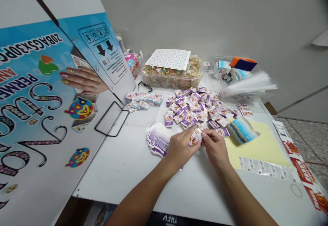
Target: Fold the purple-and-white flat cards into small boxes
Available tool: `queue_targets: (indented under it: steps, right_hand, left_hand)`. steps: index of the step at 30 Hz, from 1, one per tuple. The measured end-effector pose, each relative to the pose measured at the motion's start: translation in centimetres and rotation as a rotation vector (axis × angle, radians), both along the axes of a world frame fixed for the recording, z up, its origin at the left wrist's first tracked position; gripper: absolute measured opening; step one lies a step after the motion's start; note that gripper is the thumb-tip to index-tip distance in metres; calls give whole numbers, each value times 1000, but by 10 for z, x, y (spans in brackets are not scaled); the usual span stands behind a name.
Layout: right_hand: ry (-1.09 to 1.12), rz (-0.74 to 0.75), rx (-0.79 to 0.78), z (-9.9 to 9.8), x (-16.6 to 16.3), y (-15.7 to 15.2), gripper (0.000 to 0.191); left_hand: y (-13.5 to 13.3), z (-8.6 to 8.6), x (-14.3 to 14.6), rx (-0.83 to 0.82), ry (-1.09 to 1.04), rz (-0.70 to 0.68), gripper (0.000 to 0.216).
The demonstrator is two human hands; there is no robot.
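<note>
Between my two hands is a small purple-and-white printed box (196,136). My left hand (182,145) grips it from the left, fingers along its back and thumb in front. The fingertips of my right hand (214,147) pinch its right edge. Just beyond lies a heap of similar small boxes (194,107). To the left of my left hand, a fanned stack of flat purple-and-white cartons (157,138) rests on the white table (133,171). A bundle of blue-and-grey striped strips (242,131) lies right of my right hand on a yellow sheet (269,142).
A large printed cardboard box (51,82) rises at left. At the back stand a clear tub of colourful bits (170,77) with a sticker sheet (168,58) on top, and a clear bin (241,94). A row of small packs (144,97) and a black wire frame (112,120) lie left.
</note>
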State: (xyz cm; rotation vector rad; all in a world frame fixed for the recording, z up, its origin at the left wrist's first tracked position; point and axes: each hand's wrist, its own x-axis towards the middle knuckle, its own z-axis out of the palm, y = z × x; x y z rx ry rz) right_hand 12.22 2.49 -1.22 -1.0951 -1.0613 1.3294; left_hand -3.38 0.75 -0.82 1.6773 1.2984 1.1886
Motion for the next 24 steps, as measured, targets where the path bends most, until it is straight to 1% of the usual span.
queue_targets:
  steps: [3, 5, 8, 11, 14, 16, 18, 20, 22, 24]
  right_hand:
    - [-175, -139, 201, -2, -8, -9, 16]
    - [-257, -149, 298, -3, -12, -13, 16]
    - [-236, -121, 342, -5, -14, -14, 11]
    - [-168, -71, 329, -5, -13, -13, 10]
    - [-156, 3, 248, -5, -10, -10, 14]
    - [-126, 13, 162, -6, -7, -7, 21]
    - [-37, -21, 73, -10, -4, -1, 25]
    - [69, -78, 22, -14, -1, 6, 28]
    - [143, -130, 52, -18, 3, 13, 31]
    - [125, -181, 161, -18, 7, 17, 37]
  left_hand:
    - [1, 1, -2, -30, -43, 12, 49]
    - [1, 2, -3, -25, -29, 15, 49]
    - [1, -1, -4, 54, 70, 13, 47]
    - [2, -7, -4, 222, 206, 20, 44]
    - [4, -9, -3, 393, 364, 19, 43]
    - [4, -7, -2, 433, 418, 55, 50]
    - [3, -2, 0, 428, 428, 123, 64]
    - [2, 2, 1, 437, 407, 181, 77]
    - [1, 4, 2, 479, 371, 214, 81]
    - [0, 4, 3, 512, 337, 239, 80]
